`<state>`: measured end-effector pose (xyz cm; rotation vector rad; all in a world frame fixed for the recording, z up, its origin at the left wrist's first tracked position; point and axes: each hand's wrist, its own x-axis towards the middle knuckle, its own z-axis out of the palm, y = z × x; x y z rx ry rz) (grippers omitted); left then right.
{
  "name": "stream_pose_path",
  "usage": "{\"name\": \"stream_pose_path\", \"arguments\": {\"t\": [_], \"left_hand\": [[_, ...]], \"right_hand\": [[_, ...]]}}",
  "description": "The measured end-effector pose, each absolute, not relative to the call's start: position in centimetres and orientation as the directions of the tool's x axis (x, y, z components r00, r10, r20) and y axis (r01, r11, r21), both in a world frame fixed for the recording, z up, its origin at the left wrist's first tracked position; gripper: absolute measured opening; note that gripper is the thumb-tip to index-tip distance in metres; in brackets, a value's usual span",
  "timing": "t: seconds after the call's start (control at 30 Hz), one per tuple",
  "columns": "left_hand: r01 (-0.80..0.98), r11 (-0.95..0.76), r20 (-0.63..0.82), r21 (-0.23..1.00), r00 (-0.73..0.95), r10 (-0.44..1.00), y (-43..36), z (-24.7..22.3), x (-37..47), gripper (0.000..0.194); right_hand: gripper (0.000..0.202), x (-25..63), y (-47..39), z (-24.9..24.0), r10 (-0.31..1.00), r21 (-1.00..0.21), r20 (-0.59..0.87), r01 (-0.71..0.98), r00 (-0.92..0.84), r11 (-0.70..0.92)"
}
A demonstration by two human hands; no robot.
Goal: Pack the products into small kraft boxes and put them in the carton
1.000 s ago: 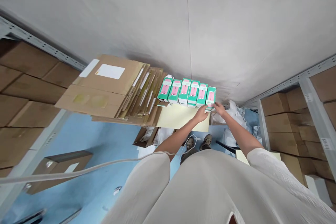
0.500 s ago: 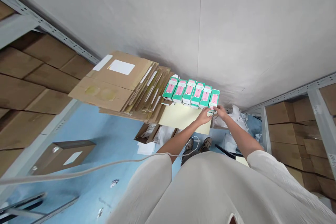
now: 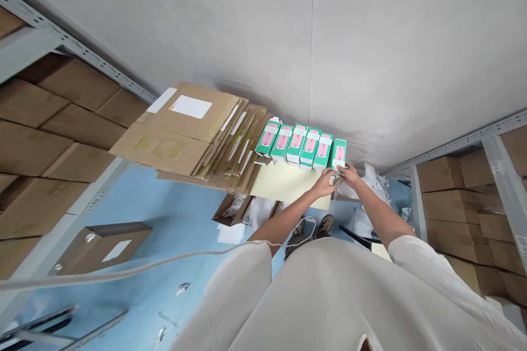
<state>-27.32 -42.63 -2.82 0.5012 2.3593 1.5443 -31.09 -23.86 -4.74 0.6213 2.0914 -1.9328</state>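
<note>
A stack of flattened cardboard (image 3: 177, 131) lies well left of my left hand (image 3: 324, 183); the pale yellow table (image 3: 280, 181) is nearer. 5 green-pink boxes (image 3: 297, 143) stand ahead-left of this hand. 1 more box (image 3: 340, 151) is ahead of my right hand (image 3: 349, 175). Both hands are narrow at its near end; whether they grip, I cannot tell.

rightmost box (image 3: 340, 150) shifted right, slightly apart now

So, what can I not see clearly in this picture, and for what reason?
In the head view:
Near end of the rightmost green box: partly covered by the left hand and right hand.
Lettering on the other green boxes: too small to read.
Cartons at far left: cut off by the left edge.
</note>
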Motion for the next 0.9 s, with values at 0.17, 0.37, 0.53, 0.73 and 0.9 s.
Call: {"name": "stream_pose_path", "arguments": {"t": [0.17,0.37,0.53,0.73,0.9], "left_hand": [[0.133,0.377,-0.053,0.917,-0.894,0.444,-42.6,-2.3,-27.0,0.058],[0.158,0.331,-0.012,0.930,-0.889,0.459,-42.7,-2.0,-27.0,0.073],[0.052,0.327,-0.113,0.944,-0.878,0.465,-42.0,-1.6,-27.2,0.084],[-0.002,0.292,-0.160,0.956,-0.841,0.517,-40.1,-0.7,-26.8,0.067],[0.093,0.277,-0.108,0.956,-0.770,0.628,-40.3,-0.2,-24.8,0.054]], "right_hand": [[0.052,-30.7,-23.7,-4.0,0.185,-0.851,-0.524,0.520,-0.831,-0.076],[0.056,-30.1,-23.7,-2.9,0.216,-0.876,-0.479,0.478,-0.851,-0.062],[0.056,-28.5,-23.1,-1.4,0.248,-0.884,-0.464,0.463,-0.850,-0.067],[0.052,-24.1,-22.1,0.5,0.344,-0.881,-0.472,0.449,-0.812,-0.148],[0.053,-19.5,-22.4,0.6,0.418,-0.895,-0.440,0.427,-0.795,-0.129]]}}
